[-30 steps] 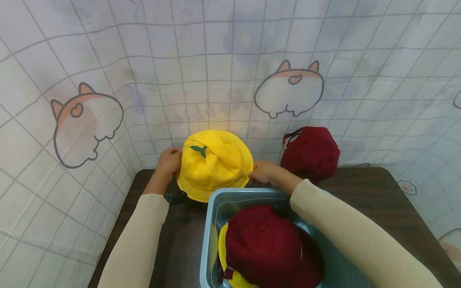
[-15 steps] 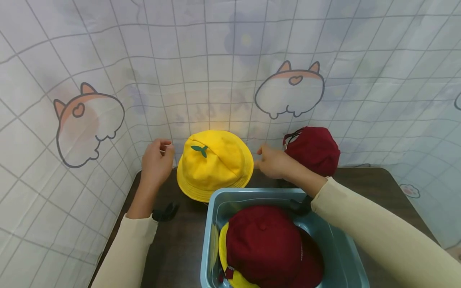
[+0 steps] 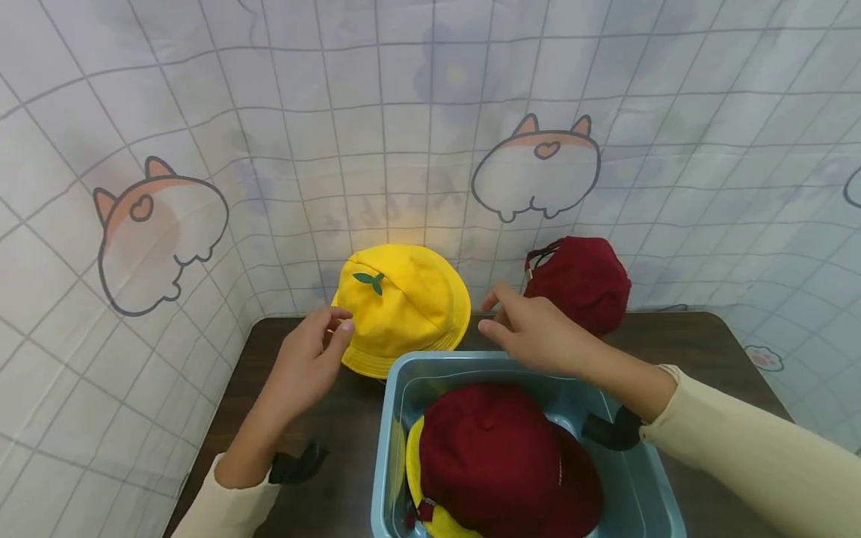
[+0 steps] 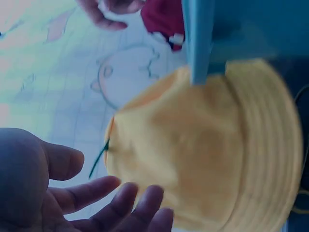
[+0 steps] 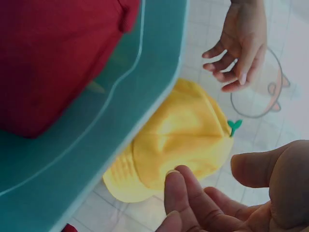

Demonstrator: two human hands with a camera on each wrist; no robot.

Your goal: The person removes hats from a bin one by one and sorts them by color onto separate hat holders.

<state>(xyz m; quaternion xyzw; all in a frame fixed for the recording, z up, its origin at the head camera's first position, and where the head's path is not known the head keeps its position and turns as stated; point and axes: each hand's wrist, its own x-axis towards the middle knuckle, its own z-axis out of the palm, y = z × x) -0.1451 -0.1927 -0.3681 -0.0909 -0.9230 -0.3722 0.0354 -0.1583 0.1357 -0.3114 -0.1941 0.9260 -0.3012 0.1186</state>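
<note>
A yellow bucket hat (image 3: 403, 306) with a green sprout on its crown stands on the dark table against the back wall. My left hand (image 3: 312, 359) hovers at the hat's left side, fingers loosely bent and holding nothing; in the left wrist view the fingers (image 4: 120, 208) overlap the crown. To the hat's right, my right hand (image 3: 538, 329) hangs above the far rim of the blue bin, with thumb and fingers apart and nothing between them. Inside the blue bin (image 3: 388, 448), a dark red cap (image 3: 491, 456) lies on top of another yellow hat (image 3: 415, 463).
Behind my right hand, a second dark red cap (image 3: 581, 284) with a black cord stands at the back of the table (image 3: 693, 351). White gridded cloth (image 3: 403, 112) with cartoon prints covers the wall behind and at both sides.
Both hands have let go of the yellow bucket hat's brim and moved apart. Since then they have drawn back toward me, the right one over the bin's rim. The hat has stayed in place.
</note>
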